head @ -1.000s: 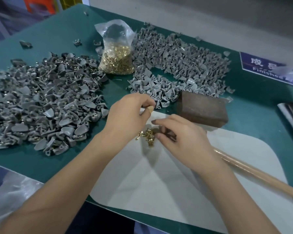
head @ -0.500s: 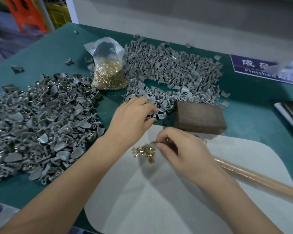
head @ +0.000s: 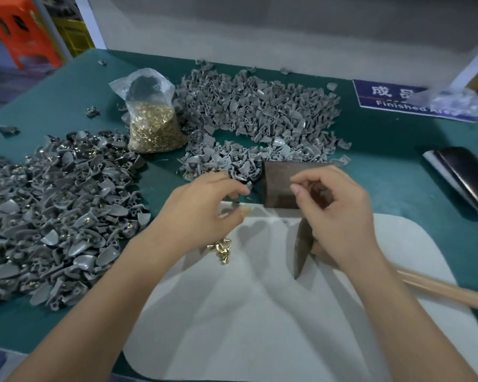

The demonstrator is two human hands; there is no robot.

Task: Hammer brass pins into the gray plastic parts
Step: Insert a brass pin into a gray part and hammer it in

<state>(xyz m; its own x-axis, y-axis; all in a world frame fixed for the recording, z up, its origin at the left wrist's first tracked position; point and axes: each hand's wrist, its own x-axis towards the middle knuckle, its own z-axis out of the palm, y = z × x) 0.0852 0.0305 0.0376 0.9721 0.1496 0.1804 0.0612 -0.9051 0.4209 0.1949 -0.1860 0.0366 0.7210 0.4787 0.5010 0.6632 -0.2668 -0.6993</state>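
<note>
My left hand (head: 202, 208) is at the near edge of the back pile of gray plastic parts (head: 254, 117), fingers curled round one small gray part (head: 248, 186). My right hand (head: 337, 216) grips the hammer (head: 302, 244) close to its dark head, and the wooden handle runs off to the right. Its thumb and forefinger are pinched together in front of the brown block (head: 279, 177); I cannot make out a pin between them. A few loose brass pins (head: 222, 250) lie on the white mat (head: 260, 312) below my left hand.
A clear bag of brass pins (head: 155, 128) stands between the two piles. A second pile of gray parts (head: 53, 210), some with brass in them, covers the left. A phone (head: 464, 177) and a blue sign (head: 392, 103) are on the right, an orange stool (head: 20, 31) beyond the table.
My left hand has moved from the loose pins up to the edge of the gray pile. My right hand has lifted off the pins toward the brown block, bringing the hammer head into view.
</note>
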